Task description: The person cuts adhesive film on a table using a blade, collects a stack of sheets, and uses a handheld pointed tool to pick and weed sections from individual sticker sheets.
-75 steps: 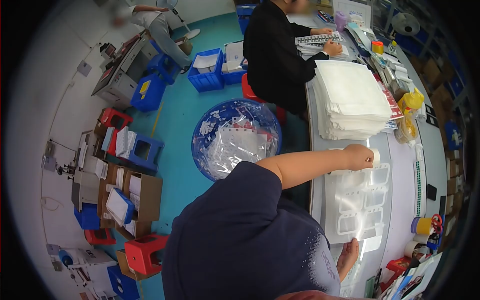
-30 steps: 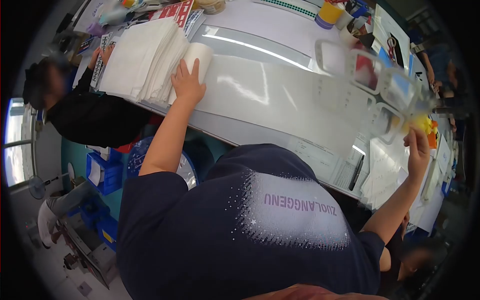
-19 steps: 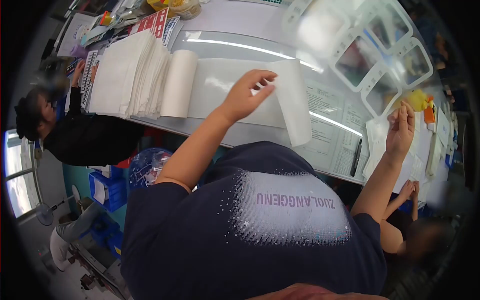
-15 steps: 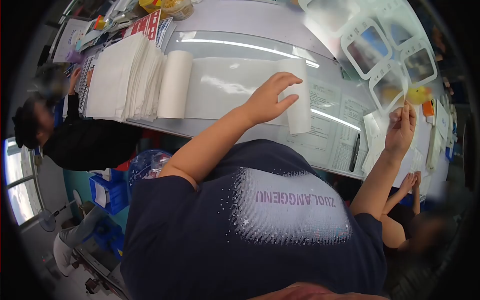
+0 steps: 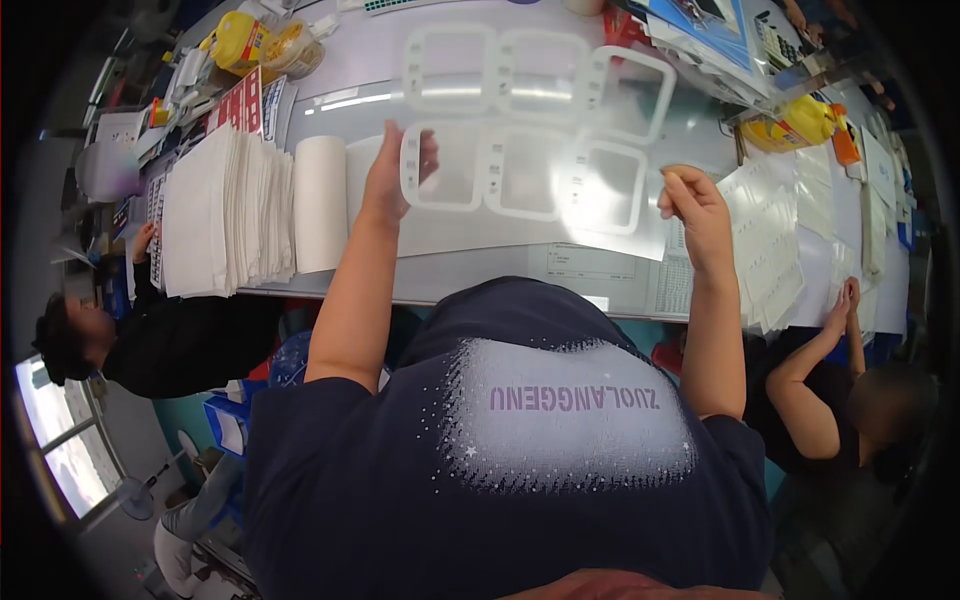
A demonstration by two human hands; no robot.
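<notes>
A clear plastic sheet printed with several white rounded frames [image 5: 527,212] hangs slightly blurred over the table in front of me. My right hand [image 5: 697,208] pinches its lower right side between thumb and fingers. At the sheet's left edge is my left hand [image 5: 392,175], thumb and fingers apart. Those fingers show through the clear plastic, and I cannot tell whether they touch it. Under the sheet, a strip of whitish translucent film [image 5: 480,238] runs rightward from a white roll [image 5: 320,205] standing beside my left forearm.
Left of the roll stands a thick stack of white paper [image 5: 220,215]. Yellow bottles [image 5: 790,125] and loose sheets [image 5: 755,245] lie to the right. A tub [image 5: 292,50] sits at the back left. One person [image 5: 180,330] sits at my left, another [image 5: 810,400] at my right.
The frame-printed sheet has come down from the upper right to over the table, carried by my right hand. My left hand has moved left, off the film's curled end, which now lies flatter.
</notes>
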